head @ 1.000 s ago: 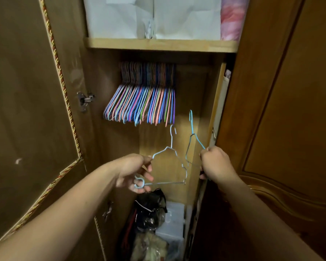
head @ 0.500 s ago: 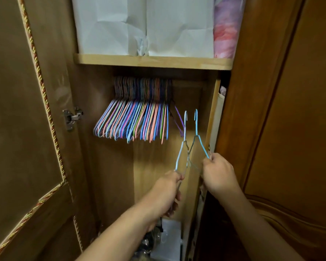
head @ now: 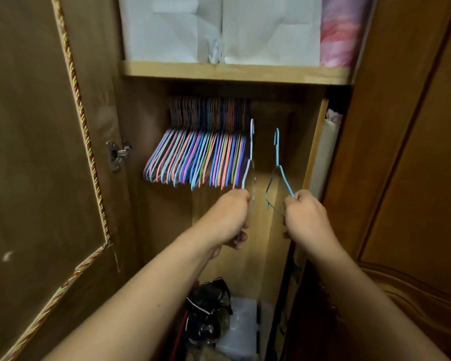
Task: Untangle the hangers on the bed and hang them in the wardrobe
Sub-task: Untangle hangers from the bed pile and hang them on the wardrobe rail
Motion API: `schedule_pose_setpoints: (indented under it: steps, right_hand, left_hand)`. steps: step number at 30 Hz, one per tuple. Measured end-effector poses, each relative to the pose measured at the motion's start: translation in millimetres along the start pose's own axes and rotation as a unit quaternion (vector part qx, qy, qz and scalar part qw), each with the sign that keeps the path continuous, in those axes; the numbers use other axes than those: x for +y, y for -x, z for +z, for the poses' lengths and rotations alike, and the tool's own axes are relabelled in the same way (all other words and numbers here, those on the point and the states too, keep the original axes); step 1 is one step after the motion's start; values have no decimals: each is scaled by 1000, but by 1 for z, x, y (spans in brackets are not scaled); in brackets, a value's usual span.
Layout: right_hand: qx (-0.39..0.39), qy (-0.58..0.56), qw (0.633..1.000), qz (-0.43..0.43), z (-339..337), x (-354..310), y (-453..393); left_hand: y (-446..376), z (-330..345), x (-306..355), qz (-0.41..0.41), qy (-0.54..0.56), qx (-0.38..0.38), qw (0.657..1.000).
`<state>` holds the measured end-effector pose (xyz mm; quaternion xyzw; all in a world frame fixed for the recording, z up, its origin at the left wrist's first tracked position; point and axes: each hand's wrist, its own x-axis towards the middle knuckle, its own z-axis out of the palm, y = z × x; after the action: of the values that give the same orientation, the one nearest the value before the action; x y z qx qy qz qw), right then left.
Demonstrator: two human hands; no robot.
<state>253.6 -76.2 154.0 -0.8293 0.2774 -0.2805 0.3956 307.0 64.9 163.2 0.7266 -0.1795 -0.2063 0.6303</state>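
Note:
Inside the open wardrobe, a dense row of several coloured wire hangers [head: 198,160] hangs under the wooden shelf [head: 235,74]. My left hand [head: 229,217] grips a light blue wire hanger [head: 251,144] by its lower part, hook up, right beside the row's right end. My right hand [head: 306,217] grips a second blue wire hanger [head: 277,155], hook up, a short way to the right. The two hangers are apart. The rail itself is hidden in shadow.
The open left door [head: 50,165] with a metal hinge [head: 116,153] stands left; a brown door [head: 414,165] stands right. White paper bags [head: 193,29] and a pink bundle [head: 341,29] sit on the shelf. Dark bags [head: 208,311] and a white box [head: 241,327] lie on the floor.
Both hands rose toward the hanging row. My left hand turned its hanger from flat to upright, then the two hangers, close together half a second ago, drew apart.

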Motion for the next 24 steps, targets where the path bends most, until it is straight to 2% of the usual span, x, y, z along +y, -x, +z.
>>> schedule_pose_setpoints:
  steps: [11,14,18,24]
  right_hand:
    - [29,-42,999,6,-1,-7,-13]
    - [31,-33,999,14,4,-6,-12]
    - [33,-2,999,25,4,-5,-15]
    - [45,28,998,32,12,-10,-30]
  left_hand:
    - [-119,25,70,52,-26,0,998]
    - [-139,23,71,41,-58,-9,997]
    - [-158,16,65,39,-128,20,991]
    - [-178,7,69,-21,-134,22,991]
